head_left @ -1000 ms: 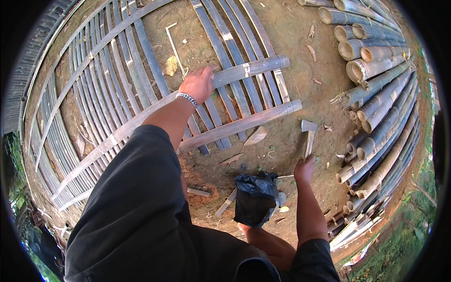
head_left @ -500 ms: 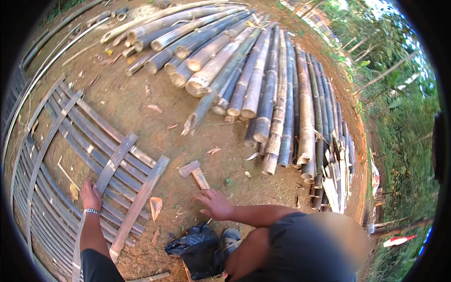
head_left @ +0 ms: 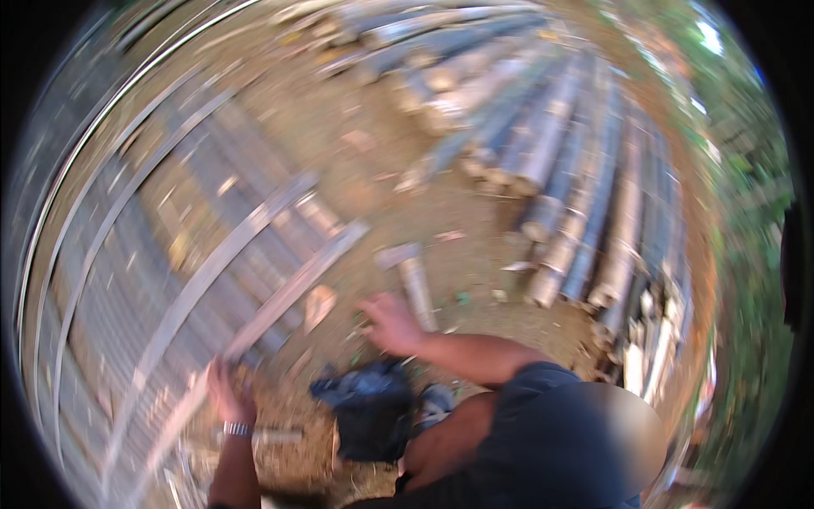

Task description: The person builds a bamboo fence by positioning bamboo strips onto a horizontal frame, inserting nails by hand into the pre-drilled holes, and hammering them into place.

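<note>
Right hand has closed in on the hammer — fingers spread, not yet gripping; left hand still clasps the bamboo slat.

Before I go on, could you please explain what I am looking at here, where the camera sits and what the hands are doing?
There is no machine here: a person works with bare hands, and a wide fisheye camera worn on the head looks down at them, so straight edges bend toward the rim. The picture is blurred by motion. The left hand, with a band on the wrist, rests on the end of a bamboo slat that belongs to a flat panel of slats lying on the dirt ground. The right hand reaches toward a hammer lying on the ground; it looks open, and I cannot tell whether it touches the handle. A black bag lies near the person's knee. To the right is a stack of bamboo poles.
</note>
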Tool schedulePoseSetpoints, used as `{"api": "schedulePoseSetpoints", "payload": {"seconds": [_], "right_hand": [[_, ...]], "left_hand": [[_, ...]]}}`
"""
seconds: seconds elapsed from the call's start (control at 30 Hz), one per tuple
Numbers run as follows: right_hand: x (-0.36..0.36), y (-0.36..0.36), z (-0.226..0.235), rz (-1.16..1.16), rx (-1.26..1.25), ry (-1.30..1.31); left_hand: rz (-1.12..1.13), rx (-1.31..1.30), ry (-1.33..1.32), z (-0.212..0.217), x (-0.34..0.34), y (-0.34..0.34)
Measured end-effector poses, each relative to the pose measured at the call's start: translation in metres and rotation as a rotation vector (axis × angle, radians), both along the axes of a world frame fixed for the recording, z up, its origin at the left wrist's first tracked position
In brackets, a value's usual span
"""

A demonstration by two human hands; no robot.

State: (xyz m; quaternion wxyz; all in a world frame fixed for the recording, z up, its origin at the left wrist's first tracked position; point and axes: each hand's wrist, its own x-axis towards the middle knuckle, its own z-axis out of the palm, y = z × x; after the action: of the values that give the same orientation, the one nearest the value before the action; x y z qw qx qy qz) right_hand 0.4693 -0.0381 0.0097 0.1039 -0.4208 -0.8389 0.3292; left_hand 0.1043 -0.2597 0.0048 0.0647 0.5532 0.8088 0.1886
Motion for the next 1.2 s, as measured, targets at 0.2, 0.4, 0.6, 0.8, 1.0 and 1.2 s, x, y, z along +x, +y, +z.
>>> {"api": "schedulePoseSetpoints", "payload": {"seconds": [0.2, 0.4, 0.6, 0.8, 1.0, 1.2], "right_hand": [[0.018, -0.008, -0.012, 0.110, 0.081, -0.084], [-0.016, 0.000, -0.009, 0.287, 0.139, -0.094], [-0.033, 0.017, -0.010, 0.717, 0.393, -0.169], [-0.050, 0.031, -0.024, 0.812, 0.462, -0.111], [-0.130, 0.046, -0.016, 0.634, 0.270, -0.434], [-0.204, 0.102, -0.088, 0.317, 0.100, 0.257]], "left_hand": [[-0.074, -0.127, 0.045, 0.008, -0.033, 0.019], [-0.076, -0.379, -0.001, 0.018, -0.059, 0.022], [-0.173, -0.588, -0.044, 0.042, -0.067, 0.041], [-0.193, -0.510, -0.054, 0.061, -0.067, 0.043], [-0.232, -0.467, -0.137, 0.111, -0.084, 0.036], [-0.278, -0.287, -0.122, 0.131, -0.088, 0.038]]}}
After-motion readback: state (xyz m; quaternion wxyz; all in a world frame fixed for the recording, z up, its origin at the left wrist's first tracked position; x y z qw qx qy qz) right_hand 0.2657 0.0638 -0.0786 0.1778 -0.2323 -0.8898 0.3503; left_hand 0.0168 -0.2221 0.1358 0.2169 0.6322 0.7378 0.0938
